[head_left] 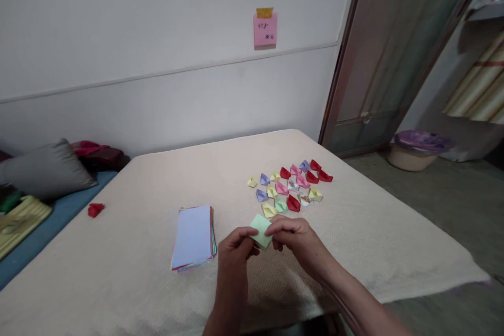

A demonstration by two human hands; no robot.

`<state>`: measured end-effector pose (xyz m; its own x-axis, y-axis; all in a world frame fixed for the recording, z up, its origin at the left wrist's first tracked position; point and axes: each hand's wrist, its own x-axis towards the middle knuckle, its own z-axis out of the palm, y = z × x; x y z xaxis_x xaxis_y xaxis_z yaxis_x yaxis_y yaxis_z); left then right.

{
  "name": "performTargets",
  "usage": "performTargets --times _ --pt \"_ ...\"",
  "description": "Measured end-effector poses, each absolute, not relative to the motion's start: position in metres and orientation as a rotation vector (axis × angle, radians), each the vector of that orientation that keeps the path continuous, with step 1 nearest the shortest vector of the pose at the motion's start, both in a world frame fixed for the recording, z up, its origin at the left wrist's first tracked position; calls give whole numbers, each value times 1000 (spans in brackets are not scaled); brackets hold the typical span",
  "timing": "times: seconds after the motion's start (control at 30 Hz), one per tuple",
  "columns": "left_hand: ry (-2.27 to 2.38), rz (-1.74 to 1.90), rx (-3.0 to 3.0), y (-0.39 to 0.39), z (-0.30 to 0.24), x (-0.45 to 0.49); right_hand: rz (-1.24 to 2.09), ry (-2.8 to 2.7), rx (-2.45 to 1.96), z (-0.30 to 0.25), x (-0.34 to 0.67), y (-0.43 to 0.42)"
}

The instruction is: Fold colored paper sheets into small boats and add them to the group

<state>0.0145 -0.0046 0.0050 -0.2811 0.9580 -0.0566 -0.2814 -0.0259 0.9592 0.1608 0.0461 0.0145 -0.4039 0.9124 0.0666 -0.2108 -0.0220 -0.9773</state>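
Observation:
A pale green folded paper square [260, 227], turned like a diamond, is pinched between my two hands above the near part of the cloth. My left hand [235, 248] grips its left corner between thumb and fingers. On the opposite side, my right hand [294, 236] holds the right corner the same way. Just beyond the hands lie several small folded paper boats in loose rows, among them a green boat [281, 206], a red boat [293, 203] and a yellow boat [269, 210]. To the left rests a stack of coloured paper [193, 236] with a lavender sheet on top.
A cream cloth [157, 189] covers the table. One red folded paper piece [95, 210] sits near its left edge. Beyond that edge is a grey pillow [47, 170]. A pink note [265, 30] is taped to the wall. A lined bin [417, 149] stands on the floor at right.

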Motion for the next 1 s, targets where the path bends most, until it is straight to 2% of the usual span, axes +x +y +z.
performTargets --times 0.43,0.77,1.0 --pt "1222 1575 981 -7 8 19 1662 -1422 -731 22 160 42" --pt "1194 1594 681 -6 9 18 1567 -1460 -766 20 162 45" --pt "1178 1538 778 -3 2 16 1513 -1548 -769 16 161 45"
